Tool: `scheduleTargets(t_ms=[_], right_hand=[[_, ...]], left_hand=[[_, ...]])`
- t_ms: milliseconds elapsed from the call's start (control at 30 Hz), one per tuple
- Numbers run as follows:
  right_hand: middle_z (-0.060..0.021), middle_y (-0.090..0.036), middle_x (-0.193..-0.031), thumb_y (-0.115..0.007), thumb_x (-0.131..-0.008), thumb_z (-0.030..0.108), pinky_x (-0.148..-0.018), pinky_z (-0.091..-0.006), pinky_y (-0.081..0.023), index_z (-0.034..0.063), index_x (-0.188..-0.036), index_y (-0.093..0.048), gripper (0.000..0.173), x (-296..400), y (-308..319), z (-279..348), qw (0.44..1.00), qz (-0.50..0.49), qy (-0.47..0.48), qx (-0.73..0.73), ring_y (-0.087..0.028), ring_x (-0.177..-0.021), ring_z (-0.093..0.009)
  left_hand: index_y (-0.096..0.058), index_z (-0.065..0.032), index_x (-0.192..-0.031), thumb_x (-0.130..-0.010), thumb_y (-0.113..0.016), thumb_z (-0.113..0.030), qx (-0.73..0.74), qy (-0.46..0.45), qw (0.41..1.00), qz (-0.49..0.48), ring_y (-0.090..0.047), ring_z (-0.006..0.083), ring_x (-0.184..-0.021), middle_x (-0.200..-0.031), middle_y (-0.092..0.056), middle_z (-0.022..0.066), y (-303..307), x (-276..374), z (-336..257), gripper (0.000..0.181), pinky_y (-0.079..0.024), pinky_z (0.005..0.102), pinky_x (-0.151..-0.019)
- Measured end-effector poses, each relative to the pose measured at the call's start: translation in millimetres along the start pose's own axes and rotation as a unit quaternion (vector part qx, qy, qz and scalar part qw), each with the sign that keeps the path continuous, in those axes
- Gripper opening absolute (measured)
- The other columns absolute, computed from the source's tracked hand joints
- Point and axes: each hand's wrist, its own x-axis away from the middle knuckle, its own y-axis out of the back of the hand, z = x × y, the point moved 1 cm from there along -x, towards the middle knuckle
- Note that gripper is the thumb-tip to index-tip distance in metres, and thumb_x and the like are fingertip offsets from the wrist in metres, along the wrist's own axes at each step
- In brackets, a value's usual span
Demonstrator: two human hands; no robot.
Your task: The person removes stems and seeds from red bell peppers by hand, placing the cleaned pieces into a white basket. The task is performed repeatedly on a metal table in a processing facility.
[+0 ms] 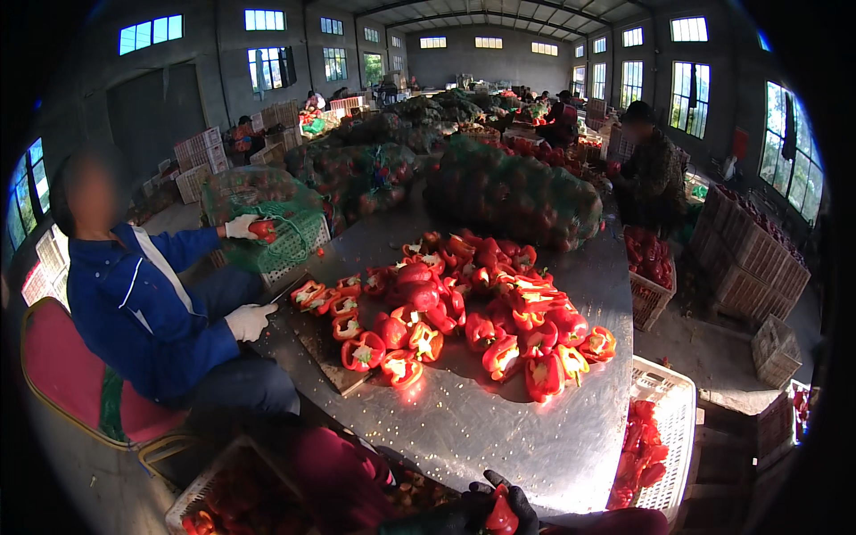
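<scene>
At the bottom edge, my left hand (473,506) and my right hand (524,509), both in dark gloves, close around a red bell pepper piece (502,514) between them; the picture's edge cuts off part of both. Just beyond is a steel table (468,428) strewn with small seeds. On it lies a heap of red bell peppers (418,287), many of them cut into halves with pale cores showing. A dark board (321,354) lies under the heap's left side.
A co-worker in blue (160,301) sits at the left, one gloved hand on a pepper and the other holding a knife. Net sacks of peppers (511,190) lie at the back. A white crate (675,435) of pepper pieces stands right, another crate (194,495) lower left.
</scene>
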Motion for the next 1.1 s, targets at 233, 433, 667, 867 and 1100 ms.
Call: scheduleTargets(t_ms=[233, 433, 667, 867, 1100], right_hand=[[-0.0129, -0.065, -0.120, -0.054, -0.101, 0.035, -0.093, -0.0358, -0.050, 0.0011, -0.130, -0.057, 0.045, 6, 3, -1, 0.990, -0.126, 0.029, 0.048, -0.062, -0.105, -0.024], [-0.0142, -0.063, -0.126, -0.049, -0.103, 0.018, -0.100, -0.0355, -0.047, -0.0058, -0.130, -0.056, 0.037, 0, 38, -5, 0.793, -0.041, 0.344, 0.501, -0.060, -0.113, -0.022], [-0.0092, -0.065, -0.112, -0.051, -0.103, 0.016, -0.091, -0.0313, -0.049, -0.0041, -0.129, -0.057, 0.033, 4, 3, 6, 0.926, -0.142, 0.202, 0.286, -0.061, -0.100, -0.018], [0.0003, -0.062, -0.094, -0.057, -0.101, 0.015, -0.077, -0.0236, -0.048, 0.0013, -0.123, -0.059, 0.026, 3, -2, 14, 0.951, -0.157, 0.159, 0.215, -0.057, -0.083, -0.009], [0.0010, -0.062, -0.095, -0.059, -0.100, 0.016, -0.077, -0.0234, -0.047, 0.0015, -0.127, -0.056, 0.031, 7, 10, 15, 0.951, -0.092, 0.138, 0.261, -0.057, -0.084, -0.008]], left_hand=[[-0.060, -0.0051, -0.088, -0.083, -0.065, -0.022, -0.010, -0.001, 1.000, 0.002, -0.062, 0.0250, -0.072, -0.079, -0.062, 0.0127, -5, -2, 4, 0.019, -0.051, 0.0391, -0.070], [-0.060, -0.0059, -0.089, -0.086, -0.063, -0.024, -0.020, 0.004, 1.000, 0.001, -0.062, 0.0248, -0.072, -0.080, -0.063, 0.0122, -7, -1, 5, 0.018, -0.051, 0.0386, -0.071], [-0.060, -0.0067, -0.089, -0.089, -0.059, -0.025, -0.041, 0.005, 0.999, 0.005, -0.062, 0.0246, -0.072, -0.082, -0.063, 0.0117, -10, 1, 4, 0.019, -0.052, 0.0379, -0.072], [-0.060, -0.0074, -0.090, -0.092, -0.056, -0.027, -0.079, -0.006, 0.997, 0.011, -0.062, 0.0244, -0.072, -0.083, -0.063, 0.0113, -15, 4, 2, 0.020, -0.053, 0.0373, -0.073], [-0.060, -0.0076, -0.093, -0.095, -0.052, -0.028, -0.472, -0.144, 0.869, 0.046, -0.060, 0.0234, -0.068, -0.082, -0.063, 0.0099, -26, 25, 9, 0.022, -0.051, 0.0372, -0.068]])
